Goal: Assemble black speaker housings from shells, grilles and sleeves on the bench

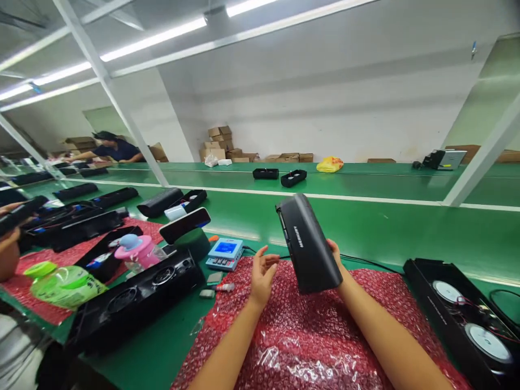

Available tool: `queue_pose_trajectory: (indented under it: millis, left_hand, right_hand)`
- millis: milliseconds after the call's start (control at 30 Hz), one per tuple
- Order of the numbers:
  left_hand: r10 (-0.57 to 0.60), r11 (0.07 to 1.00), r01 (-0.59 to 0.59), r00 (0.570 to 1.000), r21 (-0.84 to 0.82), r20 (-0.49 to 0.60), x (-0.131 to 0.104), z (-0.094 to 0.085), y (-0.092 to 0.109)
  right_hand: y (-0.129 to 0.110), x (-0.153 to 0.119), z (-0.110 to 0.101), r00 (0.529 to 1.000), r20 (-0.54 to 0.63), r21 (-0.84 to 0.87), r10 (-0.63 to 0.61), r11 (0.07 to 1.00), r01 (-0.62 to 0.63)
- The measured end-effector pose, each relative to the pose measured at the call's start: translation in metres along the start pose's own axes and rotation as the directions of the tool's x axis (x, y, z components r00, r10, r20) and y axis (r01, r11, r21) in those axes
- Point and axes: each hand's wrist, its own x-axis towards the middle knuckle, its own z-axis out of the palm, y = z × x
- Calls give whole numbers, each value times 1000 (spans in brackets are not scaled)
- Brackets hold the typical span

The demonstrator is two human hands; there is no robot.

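Note:
A black casing with white lettering (311, 246) is held up, tilted, above red bubble wrap (309, 346). My right hand (336, 260) grips its right side, with most of the fingers hidden behind it. To the left of the casing, my left hand (264, 273) is raised with its fingers apart and nothing in it. A small blue device with a lit screen (226, 248) stands beyond my left hand. Beside it on the green bench lie a small tube (225, 287) and small grey blocks (207, 293).
An open black speaker housing (434, 309) lies at the right. On the left are a long black speaker (138, 298), a green bottle (65, 284), a pink bottle (140, 252) and a phone (184, 225). Another person's hand (8, 249) is at the far left.

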Motion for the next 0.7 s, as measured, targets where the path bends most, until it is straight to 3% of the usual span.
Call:
queue_pose_trajectory:
  millis: [100, 233, 367, 567, 700]
  left_hand:
    - [-22, 986, 8, 996, 168, 83, -1, 5, -16]
    - [-17, 939, -60, 975, 339, 220, -3, 10, -21]
    - [-16, 883, -123, 957, 452, 291, -5, 9, -21]
    - [-61, 792, -186, 924, 581, 379, -7, 10, -25]
    - [-79, 741, -225, 907, 633, 414, -8, 13, -22]
  right_hand:
    - [10, -5, -10, 997, 79, 63, -21, 998, 16]
    - [11, -7, -14, 986, 160, 94, -40, 995, 26]
    - [10, -9, -18, 988, 150, 113, -38, 993, 21]
    - [8, -11, -30, 997, -65, 115, -46, 992, 53]
    - [-26, 2, -34, 935, -302, 28, -186, 979, 204]
